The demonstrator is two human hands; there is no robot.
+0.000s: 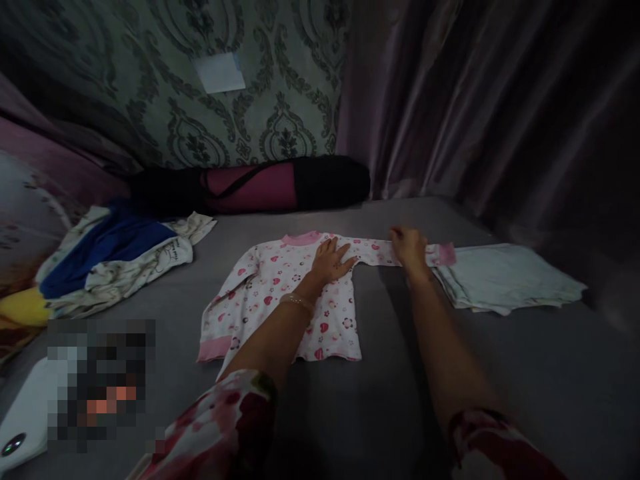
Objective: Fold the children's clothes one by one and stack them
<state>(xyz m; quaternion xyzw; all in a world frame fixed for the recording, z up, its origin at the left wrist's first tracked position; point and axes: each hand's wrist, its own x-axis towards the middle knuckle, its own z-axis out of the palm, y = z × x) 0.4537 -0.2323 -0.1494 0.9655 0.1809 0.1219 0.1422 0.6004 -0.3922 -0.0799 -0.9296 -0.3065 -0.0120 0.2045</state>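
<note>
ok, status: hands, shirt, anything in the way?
Left hand spread flat on shirt. Right hand, fingers curled, at the outstretched sleeve. Shirt laid out. Pale folded cloth crowding that sleeve's cuff.

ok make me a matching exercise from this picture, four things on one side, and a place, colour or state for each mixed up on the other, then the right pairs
Things
1. heart-print long-sleeved top
2. left hand
3. right hand
4. long cylindrical bag

Descriptions
A. over an outstretched sleeve
B. black and magenta, in front of the patterned wall
C. white, with a pink collar
D. fingers spread, resting on the garment's chest

Right pairs: 1-C, 2-D, 3-A, 4-B
</note>
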